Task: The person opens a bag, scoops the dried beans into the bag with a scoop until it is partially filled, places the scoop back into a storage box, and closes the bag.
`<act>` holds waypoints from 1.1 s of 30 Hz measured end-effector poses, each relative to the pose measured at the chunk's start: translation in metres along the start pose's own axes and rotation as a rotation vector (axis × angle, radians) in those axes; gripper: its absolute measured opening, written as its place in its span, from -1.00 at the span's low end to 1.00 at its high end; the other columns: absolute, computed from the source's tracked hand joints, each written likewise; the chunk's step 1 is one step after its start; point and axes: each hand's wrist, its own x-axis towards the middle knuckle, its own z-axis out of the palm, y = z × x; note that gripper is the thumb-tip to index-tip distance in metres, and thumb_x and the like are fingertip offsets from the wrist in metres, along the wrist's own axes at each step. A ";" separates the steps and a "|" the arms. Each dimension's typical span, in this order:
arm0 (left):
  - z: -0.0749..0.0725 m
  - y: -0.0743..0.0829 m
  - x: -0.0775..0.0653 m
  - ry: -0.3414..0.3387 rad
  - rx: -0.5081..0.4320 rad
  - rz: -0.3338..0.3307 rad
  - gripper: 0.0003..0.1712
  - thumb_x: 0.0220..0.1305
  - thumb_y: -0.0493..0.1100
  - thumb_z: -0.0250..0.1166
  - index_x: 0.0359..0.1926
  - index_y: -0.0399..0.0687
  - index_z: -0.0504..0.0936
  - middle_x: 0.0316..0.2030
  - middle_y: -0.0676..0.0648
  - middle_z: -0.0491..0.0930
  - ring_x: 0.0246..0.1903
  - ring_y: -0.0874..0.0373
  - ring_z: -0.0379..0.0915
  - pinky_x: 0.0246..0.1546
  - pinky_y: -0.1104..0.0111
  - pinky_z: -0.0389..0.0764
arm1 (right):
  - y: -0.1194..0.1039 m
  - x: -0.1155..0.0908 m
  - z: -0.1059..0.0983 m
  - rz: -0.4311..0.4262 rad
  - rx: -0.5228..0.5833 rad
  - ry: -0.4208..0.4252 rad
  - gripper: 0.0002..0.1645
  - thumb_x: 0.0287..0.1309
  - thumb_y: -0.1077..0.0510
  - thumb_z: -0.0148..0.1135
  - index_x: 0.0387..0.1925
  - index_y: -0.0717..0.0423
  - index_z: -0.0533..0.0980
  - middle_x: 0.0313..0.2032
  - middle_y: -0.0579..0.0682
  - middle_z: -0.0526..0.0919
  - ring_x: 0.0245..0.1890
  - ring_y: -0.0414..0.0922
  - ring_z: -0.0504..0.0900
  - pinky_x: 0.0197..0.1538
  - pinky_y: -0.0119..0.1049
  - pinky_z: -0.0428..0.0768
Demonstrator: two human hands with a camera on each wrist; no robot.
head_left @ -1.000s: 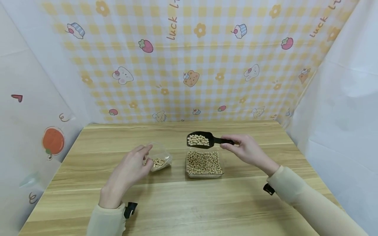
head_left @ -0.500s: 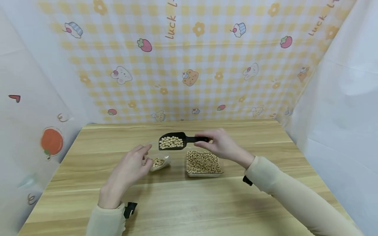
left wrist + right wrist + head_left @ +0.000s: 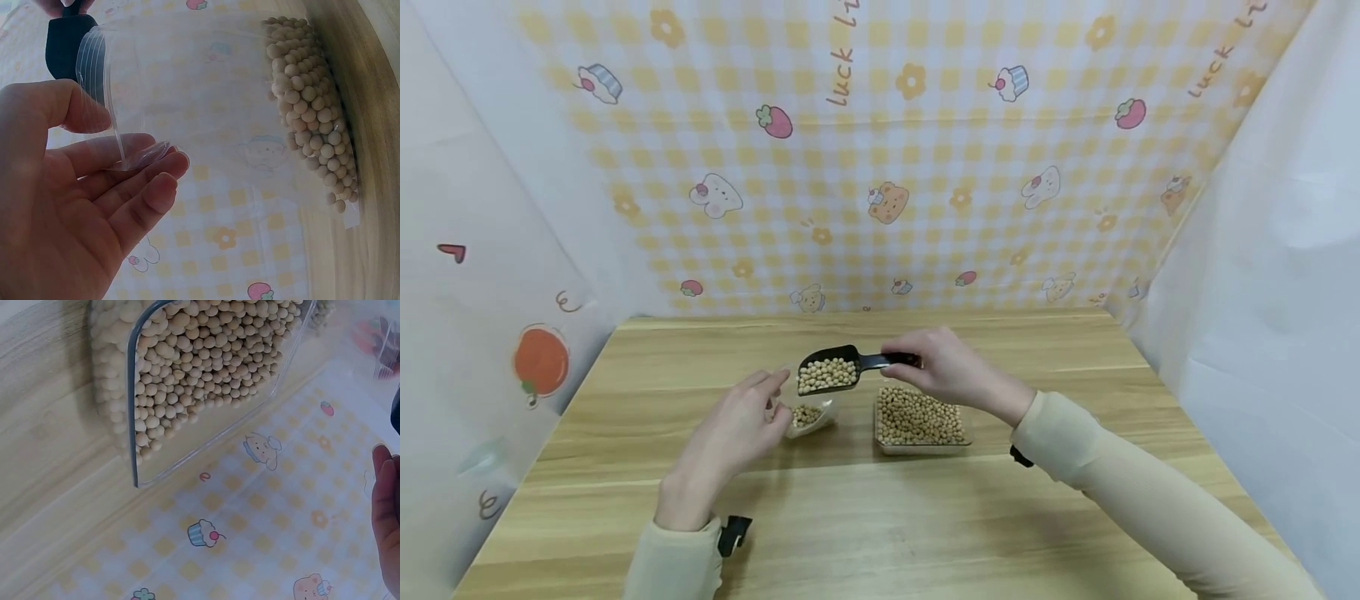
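Observation:
My right hand [image 3: 958, 371] grips the handle of a black scoop [image 3: 867, 362], which carries a heap of soybeans [image 3: 829, 375]. The scoop sits at the mouth of a clear zip bag, its tip leaning down to the left. With its fingers at the bag's rim, my left hand [image 3: 730, 429] holds the bag open. In the left wrist view the clear bag [image 3: 187, 94] stands on the table with soybeans [image 3: 312, 119] gathered in its bottom, and the dark scoop [image 3: 65, 47] shows at its ridged zip edge. The right wrist view catches only some fingers [image 3: 386, 506].
Right of the bag, a clear plastic box [image 3: 925, 450] full of soybeans stands on the wooden table [image 3: 880, 525]. A yellow checked cloth [image 3: 925, 150] hangs behind the table, with white sheets [image 3: 1247, 292] at both sides.
The right hand has carried the loaded scoop leftward from above the box to the bag's mouth, then lowered and tilted its tip slightly. The left hand has stayed at the bag.

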 end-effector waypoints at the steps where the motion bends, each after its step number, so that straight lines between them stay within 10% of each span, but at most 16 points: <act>1: 0.000 0.000 0.000 0.001 0.001 0.003 -0.38 0.19 -0.21 0.12 0.28 -0.36 0.42 -0.27 -0.01 0.51 -0.42 0.18 0.35 -0.44 0.34 0.45 | 0.000 0.000 0.000 -0.003 -0.005 -0.004 -0.75 0.24 0.13 0.29 -0.11 0.18 0.65 -0.30 -0.07 0.71 -0.57 -0.36 0.48 -0.48 -0.44 0.50; 33: 0.000 -0.001 0.002 0.002 -0.007 0.006 -0.39 0.18 -0.23 0.12 0.27 -0.37 0.43 -0.24 -0.03 0.54 -0.40 0.16 0.37 -0.42 0.31 0.45 | -0.016 0.016 -0.013 -0.087 -0.173 -0.068 -0.92 0.26 0.17 0.27 -0.37 0.04 0.57 -0.48 -0.19 0.53 -0.56 -0.28 0.38 -0.46 -0.40 0.38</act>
